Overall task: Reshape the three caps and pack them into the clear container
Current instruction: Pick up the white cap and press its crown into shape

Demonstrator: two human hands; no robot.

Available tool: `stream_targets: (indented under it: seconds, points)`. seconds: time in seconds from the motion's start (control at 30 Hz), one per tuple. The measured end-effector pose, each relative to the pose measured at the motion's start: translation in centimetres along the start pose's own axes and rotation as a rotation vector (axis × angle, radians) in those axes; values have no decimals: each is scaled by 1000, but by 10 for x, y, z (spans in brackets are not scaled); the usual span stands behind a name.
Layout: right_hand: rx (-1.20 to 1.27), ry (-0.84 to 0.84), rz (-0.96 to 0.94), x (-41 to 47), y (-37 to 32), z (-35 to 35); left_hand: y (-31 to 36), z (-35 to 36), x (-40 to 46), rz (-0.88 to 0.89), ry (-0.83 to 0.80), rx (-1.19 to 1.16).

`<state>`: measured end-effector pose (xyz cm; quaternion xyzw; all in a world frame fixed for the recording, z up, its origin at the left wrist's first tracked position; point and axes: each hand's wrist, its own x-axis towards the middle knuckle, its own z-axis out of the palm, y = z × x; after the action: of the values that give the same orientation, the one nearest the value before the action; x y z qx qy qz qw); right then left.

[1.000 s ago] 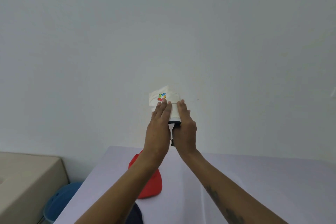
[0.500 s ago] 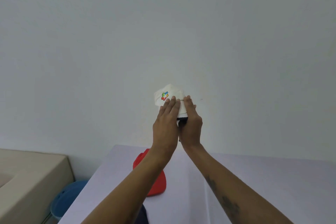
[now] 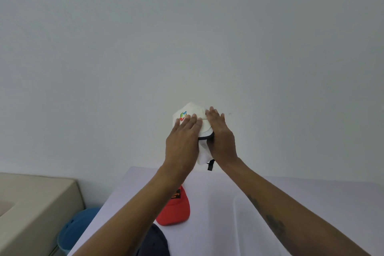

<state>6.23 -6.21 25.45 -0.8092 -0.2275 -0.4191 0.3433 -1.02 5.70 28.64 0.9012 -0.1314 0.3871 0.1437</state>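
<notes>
Nearest the camera, at the bottom edge of the view, a dark navy cap (image 3: 154,243) lies on the pale lilac table (image 3: 311,203), partly hidden under the left forearm. Just beyond it, touching or nearly touching, a red cap (image 3: 176,210) rests on the same surface with its brim toward the camera and a small dark patch with orange lettering on its front; the lettering is too blurred to read. Right of the red cap a faint curved edge (image 3: 234,203) shows on the tabletop, which may be clear plastic, though that cannot be told for sure. Off the table's left side, lower down, sits a blue plastic bucket (image 3: 76,228), and beside it a beige piece of furniture (image 3: 31,210) with a rounded edge. Both bare forearms reach up and forward from the bottom corners, the right one bearing dark markings. Above the table's far edge, raised in front of the plain white wall (image 3: 187,37), a white cap (image 3: 193,110) with a small multicoloured logo is held between the two hands. The left hand (image 3: 182,141) lies over the cap's left side with fingers straight and pressed flat against the cloth, its fingertips by the logo. The right hand (image 3: 220,137) covers the right side the same way, fingers extended. A black strap (image 3: 210,165) hangs from the cap's lower edge between the wrists.
</notes>
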Motion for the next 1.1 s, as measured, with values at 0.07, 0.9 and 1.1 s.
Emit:
stream_targets:
  seconds: [0.07,0.9,1.1]
  points:
    - [56,35,82,-2,-9,0,11,0,5,0,55,-20]
    - [6,-135,-203,-26,9,2,-90,-31,45,-351,-595,-581]
    - [207,-542,-30,-22,47,-5,-101,-30,39,-273,-641,-554]
